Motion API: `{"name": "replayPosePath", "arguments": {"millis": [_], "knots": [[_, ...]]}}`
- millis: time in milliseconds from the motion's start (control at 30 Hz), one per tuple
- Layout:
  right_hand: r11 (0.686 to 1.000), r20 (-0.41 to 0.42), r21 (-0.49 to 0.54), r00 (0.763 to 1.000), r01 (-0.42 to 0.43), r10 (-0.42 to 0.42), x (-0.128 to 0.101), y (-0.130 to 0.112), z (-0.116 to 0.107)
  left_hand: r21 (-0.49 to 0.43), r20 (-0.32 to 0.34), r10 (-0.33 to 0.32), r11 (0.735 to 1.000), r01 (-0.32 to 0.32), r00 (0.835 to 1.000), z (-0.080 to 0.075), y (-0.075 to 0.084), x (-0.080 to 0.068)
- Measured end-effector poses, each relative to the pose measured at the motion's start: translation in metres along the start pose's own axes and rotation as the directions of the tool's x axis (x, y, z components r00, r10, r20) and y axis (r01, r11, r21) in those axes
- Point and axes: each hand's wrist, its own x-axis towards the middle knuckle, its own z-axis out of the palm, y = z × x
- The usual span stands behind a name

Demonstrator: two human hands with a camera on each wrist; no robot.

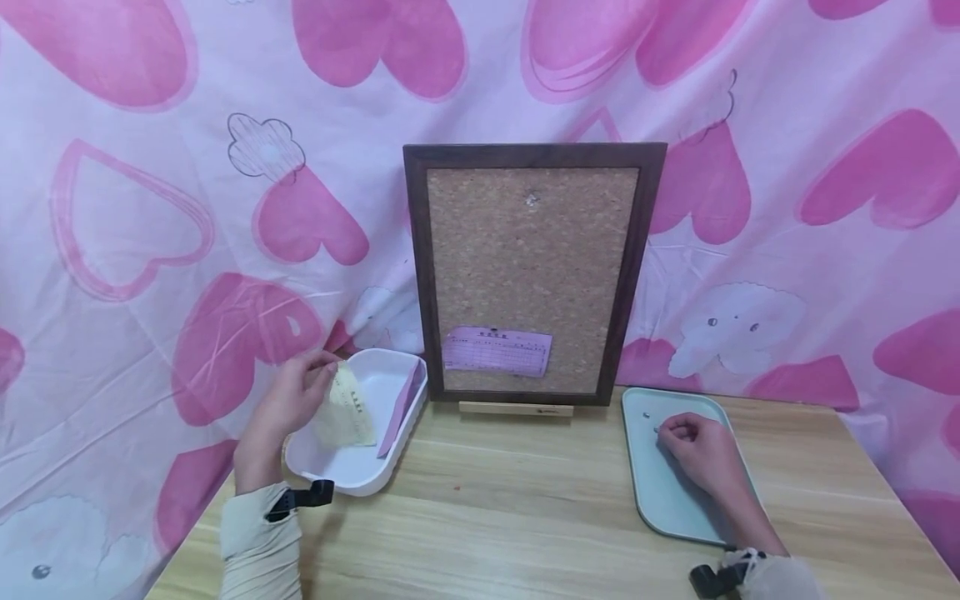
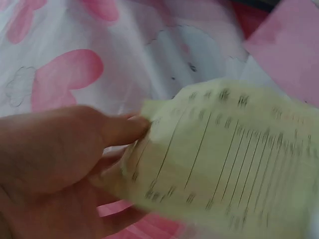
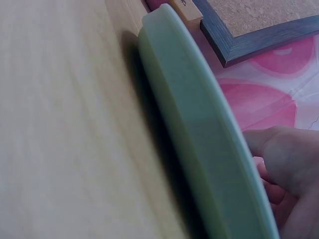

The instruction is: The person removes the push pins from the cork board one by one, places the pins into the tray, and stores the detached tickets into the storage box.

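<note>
My left hand [image 1: 302, 392] pinches a pale yellow printed slip [image 2: 224, 159] by one edge, between thumb and fingers. In the head view the slip hangs over a white bin [image 1: 360, 479]; a pink slip [image 1: 400, 410] leans on the bin's right wall. Over a pale green tray [image 1: 678, 508], my right hand [image 1: 701, 450] has its fingers curled, thumb and forefinger drawn together at a small silver pin. Another small silver pin [image 1: 647, 415] lies on the tray, just beyond these fingertips. In the right wrist view, the tray's side wall [image 3: 199, 119] hides the fingertips.
A dark-framed cork board [image 1: 532, 275] stands upright on a wooden base [image 1: 517, 409] between bin and tray. A purple printed slip [image 1: 498, 354] is pinned low on it, and a silver pin cluster [image 1: 531, 199] sits near its top. A heart-patterned cloth [image 1: 810, 250] hangs behind the wooden table [image 1: 525, 517].
</note>
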Motion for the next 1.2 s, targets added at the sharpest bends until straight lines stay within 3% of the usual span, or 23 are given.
{"name": "replayPosePath", "arguments": {"millis": [100, 167, 233, 400, 500, 833, 967, 1100, 1200], "knots": [[1.0, 0.014, 0.0, 1.0, -0.004, 0.004, 0.002, -0.002, 0.002, 0.098, -0.142, 0.009, 0.995, 0.005, 0.99, 0.005, -0.003, 0.001], [1.0, 0.019, -0.001, 1.0, -0.007, 0.007, 0.003, -0.003, 0.003, 0.152, -0.202, 0.024, 0.988, 0.007, 0.979, 0.009, -0.005, 0.002], [1.0, 0.022, -0.001, 1.0, -0.012, 0.012, 0.004, -0.004, 0.005, 0.165, -0.191, 0.021, 0.986, 0.011, 0.981, 0.013, -0.006, 0.003], [1.0, 0.027, 0.003, 1.0, -0.016, 0.016, 0.005, -0.004, 0.006, 0.107, -0.043, -0.011, 0.994, 0.015, 0.999, 0.024, -0.005, 0.005], [1.0, 0.03, 0.007, 0.999, -0.02, 0.02, 0.005, -0.003, 0.004, 0.071, -0.005, 0.008, 0.997, -0.007, 1.0, 0.03, -0.003, 0.006], [1.0, 0.027, 0.027, 1.0, -0.014, 0.013, 0.001, -0.002, -0.003, 0.013, -0.099, 0.102, 0.995, -0.102, 0.99, 0.038, 0.016, 0.011], [0.999, 0.004, 0.024, 0.999, 0.031, -0.032, -0.002, -0.01, -0.008, -0.004, -0.135, 0.149, 0.989, -0.151, 0.98, 0.041, 0.029, 0.014], [0.994, -0.062, 0.036, 0.993, 0.107, -0.104, -0.004, -0.029, -0.013, -0.026, -0.156, 0.194, 0.979, -0.2, 0.969, 0.046, 0.045, 0.018], [0.983, -0.144, 0.044, 0.975, 0.179, -0.171, -0.005, -0.047, -0.015, -0.051, -0.174, 0.236, 0.967, -0.248, 0.956, 0.053, 0.055, 0.021]]}}
